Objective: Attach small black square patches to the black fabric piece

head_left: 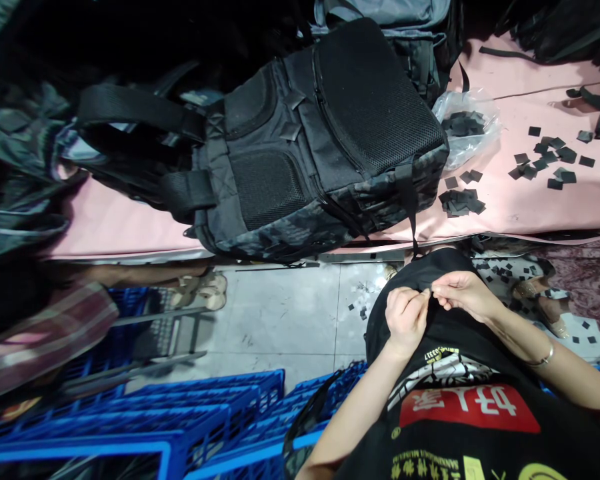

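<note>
Over my lap, my left hand [407, 319] and my right hand [464, 293] meet with the fingertips of each pinched together. Whatever lies between them is too small to make out. Just beyond, on the pink table [130, 217], a black backpack [300, 147] with camouflage sides lies with its mesh back panel up. One of its straps [407, 200] hangs over the table edge close to my hands. To the backpack's right are a pile of small black squares [463, 202] and a clear plastic bag [473, 127] with more squares inside.
More black squares [545, 157] are scattered at the right of the table, and others lie on the floor [280, 313]. Blue plastic crates [220, 413] stand below left. Other backpacks [395, 13] crowd the back. A person in plaid [75, 333] sits at the left.
</note>
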The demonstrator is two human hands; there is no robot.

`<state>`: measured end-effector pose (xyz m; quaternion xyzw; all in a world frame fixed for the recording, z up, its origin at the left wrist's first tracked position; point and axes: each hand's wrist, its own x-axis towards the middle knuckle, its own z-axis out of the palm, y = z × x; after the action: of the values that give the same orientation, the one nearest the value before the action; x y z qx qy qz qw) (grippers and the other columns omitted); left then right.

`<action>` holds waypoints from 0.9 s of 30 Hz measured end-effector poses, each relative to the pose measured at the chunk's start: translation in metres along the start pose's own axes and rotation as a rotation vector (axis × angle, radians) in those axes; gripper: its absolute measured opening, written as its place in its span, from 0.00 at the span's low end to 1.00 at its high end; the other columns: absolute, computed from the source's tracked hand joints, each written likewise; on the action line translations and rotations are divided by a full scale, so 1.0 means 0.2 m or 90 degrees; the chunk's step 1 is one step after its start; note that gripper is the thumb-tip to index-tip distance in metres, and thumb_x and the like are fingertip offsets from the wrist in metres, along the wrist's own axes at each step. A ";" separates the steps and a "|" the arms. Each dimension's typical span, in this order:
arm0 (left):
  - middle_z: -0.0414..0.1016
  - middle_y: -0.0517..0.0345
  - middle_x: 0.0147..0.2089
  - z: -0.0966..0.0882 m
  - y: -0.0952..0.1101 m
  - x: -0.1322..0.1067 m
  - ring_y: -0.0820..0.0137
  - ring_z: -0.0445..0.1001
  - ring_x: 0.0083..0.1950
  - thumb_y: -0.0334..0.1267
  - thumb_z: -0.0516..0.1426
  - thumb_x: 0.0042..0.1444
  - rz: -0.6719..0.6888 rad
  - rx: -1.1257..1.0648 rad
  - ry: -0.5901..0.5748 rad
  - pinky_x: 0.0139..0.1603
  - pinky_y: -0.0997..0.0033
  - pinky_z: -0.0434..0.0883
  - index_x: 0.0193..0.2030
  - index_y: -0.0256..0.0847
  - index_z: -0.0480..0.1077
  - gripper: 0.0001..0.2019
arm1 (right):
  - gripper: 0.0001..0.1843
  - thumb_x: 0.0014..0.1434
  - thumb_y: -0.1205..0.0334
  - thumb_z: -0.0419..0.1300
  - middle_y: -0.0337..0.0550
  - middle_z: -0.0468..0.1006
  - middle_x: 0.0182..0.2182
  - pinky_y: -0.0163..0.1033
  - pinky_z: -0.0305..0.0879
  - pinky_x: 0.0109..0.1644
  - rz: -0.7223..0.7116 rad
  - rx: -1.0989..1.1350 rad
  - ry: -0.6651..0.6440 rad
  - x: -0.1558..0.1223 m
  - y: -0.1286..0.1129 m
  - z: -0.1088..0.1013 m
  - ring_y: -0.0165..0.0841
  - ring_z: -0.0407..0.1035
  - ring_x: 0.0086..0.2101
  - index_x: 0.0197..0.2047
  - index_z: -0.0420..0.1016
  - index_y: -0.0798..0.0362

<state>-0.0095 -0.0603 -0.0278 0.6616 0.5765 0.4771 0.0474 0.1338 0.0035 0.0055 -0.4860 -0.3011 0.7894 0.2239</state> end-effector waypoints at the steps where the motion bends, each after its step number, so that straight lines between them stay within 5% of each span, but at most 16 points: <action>1: 0.70 0.58 0.28 0.00 0.00 0.00 0.72 0.69 0.33 0.27 0.58 0.49 0.000 -0.001 0.000 0.35 0.69 0.68 0.34 0.40 0.71 0.06 | 0.16 0.37 0.57 0.70 0.39 0.73 0.18 0.31 0.64 0.23 -0.002 -0.002 0.002 0.00 0.00 0.00 0.24 0.66 0.19 0.28 0.76 0.59; 27: 0.72 0.58 0.30 -0.01 -0.01 -0.01 0.71 0.70 0.35 0.26 0.58 0.49 0.003 -0.041 -0.023 0.37 0.68 0.70 0.36 0.40 0.71 0.08 | 0.15 0.38 0.55 0.69 0.39 0.71 0.15 0.31 0.57 0.20 -0.036 -0.095 -0.022 0.00 -0.05 0.00 0.24 0.63 0.17 0.24 0.74 0.59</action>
<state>-0.0114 -0.0630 -0.0287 0.6696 0.5582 0.4836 0.0781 0.1344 0.0105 0.0137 -0.4789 -0.3765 0.7664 0.2036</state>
